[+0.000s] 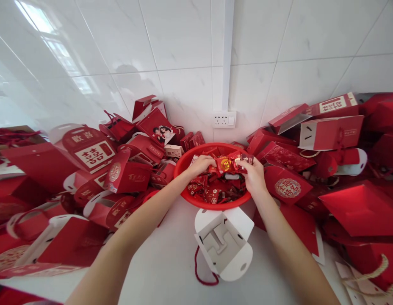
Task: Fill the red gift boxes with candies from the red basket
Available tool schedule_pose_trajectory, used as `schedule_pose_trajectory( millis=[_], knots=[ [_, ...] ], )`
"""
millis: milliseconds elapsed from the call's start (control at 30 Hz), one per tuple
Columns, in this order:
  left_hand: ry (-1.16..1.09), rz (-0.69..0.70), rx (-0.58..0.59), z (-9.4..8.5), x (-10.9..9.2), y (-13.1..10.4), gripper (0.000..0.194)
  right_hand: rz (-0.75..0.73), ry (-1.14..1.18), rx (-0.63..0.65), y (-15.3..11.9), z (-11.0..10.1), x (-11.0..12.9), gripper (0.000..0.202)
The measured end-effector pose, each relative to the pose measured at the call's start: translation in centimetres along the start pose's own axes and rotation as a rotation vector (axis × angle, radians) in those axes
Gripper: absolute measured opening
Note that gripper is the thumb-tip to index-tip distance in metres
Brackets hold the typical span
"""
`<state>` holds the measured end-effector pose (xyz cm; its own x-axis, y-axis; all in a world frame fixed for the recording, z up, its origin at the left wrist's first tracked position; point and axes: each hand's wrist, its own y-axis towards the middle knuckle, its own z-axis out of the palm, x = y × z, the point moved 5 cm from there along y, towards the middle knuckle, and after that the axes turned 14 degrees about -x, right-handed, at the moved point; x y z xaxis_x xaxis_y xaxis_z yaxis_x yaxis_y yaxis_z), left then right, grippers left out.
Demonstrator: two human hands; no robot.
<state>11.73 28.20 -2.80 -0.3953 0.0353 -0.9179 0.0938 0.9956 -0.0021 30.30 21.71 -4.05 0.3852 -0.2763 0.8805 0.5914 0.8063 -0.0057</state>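
A red plastic basket (215, 207) full of small wrapped candies (212, 194) stands in front of me against the wall side. Over its left part, my left hand (203, 164) is closed on a red candy packet (225, 164) with a gold emblem. My right hand (252, 169) pinches shiny red-wrapped candy (239, 157) at the basket's right side; its exact kind is hard to make out. Nearer to me sits an open gift box (219, 245), white inside, flaps spread, with a dark red cord handle (196, 271) hanging out on its left.
Red gift boxes (129, 173) are heaped on the left of the white table (171, 262), and more red boxes (288, 186) are piled on the right. Behind the basket, a tiled wall (184, 101) carries a socket panel (224, 120).
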Motion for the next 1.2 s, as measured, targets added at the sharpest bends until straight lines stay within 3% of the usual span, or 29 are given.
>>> schedule_pose_trajectory(
  millis=[233, 333, 500, 567, 667, 767, 867, 1000, 1200],
  knots=[
    [0.064, 0.074, -0.226, -6.2, -0.2, 1.9, 0.013, 0.021, -0.009, 0.008, 0.1, 0.0, -0.2, 0.027],
    [0.099, 0.088, -0.292, -7.4, 0.5, 2.3, 0.017, 0.018, -0.006, 0.005, 0.1, 0.0, -0.2, 0.028],
    [0.117, 0.132, -0.139, -5.7, 0.4, 2.0, 0.021, 0.008, -0.008, 0.005, 0.1, -0.1, -0.3, 0.027],
    [0.181, 0.242, 0.003, -3.7, -0.5, 1.6, 0.024, 0.004, -0.010, 0.002, 0.2, -0.1, -0.3, 0.028],
    [0.488, 0.453, 0.173, -0.2, -2.0, 1.3, 0.032, -0.002, -0.016, -0.002, 0.2, -0.1, -0.3, 0.029],
    [0.772, 0.517, 0.212, 2.7, -2.5, 1.6, 0.044, -0.009, -0.019, -0.003, 0.3, 0.0, -0.3, 0.031],
    [0.897, 0.470, 0.175, 4.2, -2.3, 2.0, 0.048, -0.014, -0.016, -0.002, 0.2, 0.0, -0.3, 0.031],
    [1.003, 0.386, 0.103, 4.1, -1.8, 2.6, 0.039, -0.016, -0.004, -0.006, 0.1, 0.0, -0.3, 0.030],
    [0.924, 0.304, -0.066, 0.6, -1.6, 3.6, 0.017, -0.018, 0.008, -0.015, 0.2, -0.1, -0.3, 0.028]
  ],
)
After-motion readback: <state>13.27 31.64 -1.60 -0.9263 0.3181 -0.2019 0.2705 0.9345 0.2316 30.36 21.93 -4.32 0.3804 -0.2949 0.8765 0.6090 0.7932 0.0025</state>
